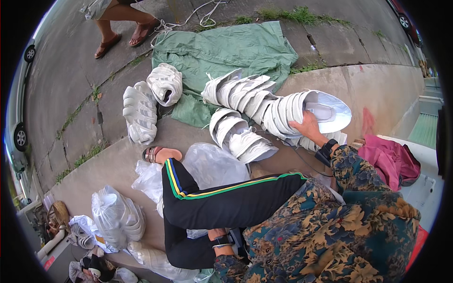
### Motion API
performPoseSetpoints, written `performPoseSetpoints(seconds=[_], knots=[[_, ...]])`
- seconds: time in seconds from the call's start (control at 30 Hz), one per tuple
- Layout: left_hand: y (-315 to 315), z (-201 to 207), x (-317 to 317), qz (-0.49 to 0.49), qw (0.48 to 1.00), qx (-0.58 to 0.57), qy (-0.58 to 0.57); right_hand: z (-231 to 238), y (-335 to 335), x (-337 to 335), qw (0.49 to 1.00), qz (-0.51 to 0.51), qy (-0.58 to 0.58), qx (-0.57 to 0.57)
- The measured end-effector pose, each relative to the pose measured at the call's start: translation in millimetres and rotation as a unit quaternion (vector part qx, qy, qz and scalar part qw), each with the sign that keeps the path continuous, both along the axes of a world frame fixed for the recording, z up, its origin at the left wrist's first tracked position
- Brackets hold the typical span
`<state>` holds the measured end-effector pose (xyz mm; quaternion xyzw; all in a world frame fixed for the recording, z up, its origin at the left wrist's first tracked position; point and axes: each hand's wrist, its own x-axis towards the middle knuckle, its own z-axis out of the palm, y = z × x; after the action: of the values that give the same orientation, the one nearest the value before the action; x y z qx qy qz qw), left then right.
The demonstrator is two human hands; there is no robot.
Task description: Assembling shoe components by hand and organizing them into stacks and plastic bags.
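My right hand [310, 128] is closed on the near end of a long nested stack of white shoe uppers [283, 114]; the endmost upper opens toward the right and shows a pale insole-like lining. This row runs back to the left over a green cloth sack [226, 49]. A shorter stack of uppers [238, 137] lies just below it, partly overlapping. Two more white bundles [140, 113] stand farther left, side by side. Of my left hand [217, 233] only the wrist end shows below my thigh; its fingers are hidden.
Clear plastic bags [212, 162] lie by my sandalled foot. A bagged stack of uppers [115, 217] sits at lower left, near another person's hands at the rim. A second person's sandalled feet [141, 33] are at the top. A magenta cloth [389, 160] lies at right.
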<state>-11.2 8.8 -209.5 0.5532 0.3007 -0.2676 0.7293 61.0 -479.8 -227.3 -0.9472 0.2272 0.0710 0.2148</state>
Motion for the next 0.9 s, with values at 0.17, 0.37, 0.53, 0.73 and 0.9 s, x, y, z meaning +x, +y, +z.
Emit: performPoseSetpoints(seconds=[0.17,0.37,0.53,0.73,0.9], knots=[[7.2,-17.4,-6.9,-0.106,0.990,0.075,-0.054,-23.4,18.4,-25.2,0.996,0.020,0.012,-0.087],[12.3,-56.1,-31.3,-0.189,0.959,0.158,-0.142,-27.6,20.2,-26.1,0.996,0.018,0.006,-0.091],[9.0,-78.2,-40.9,-0.265,0.911,0.224,-0.222,-23.8,17.8,-22.5,0.995,0.008,-0.038,-0.088],[-8.8,-88.1,-21.0,-0.361,0.823,0.303,-0.317,-21.1,30.2,-9.7,0.999,-0.033,0.009,-0.037],[-12.9,-16.0,3.9,-0.517,0.812,0.270,0.004,-13.3,29.9,-1.0,0.989,-0.099,0.110,-0.016]])
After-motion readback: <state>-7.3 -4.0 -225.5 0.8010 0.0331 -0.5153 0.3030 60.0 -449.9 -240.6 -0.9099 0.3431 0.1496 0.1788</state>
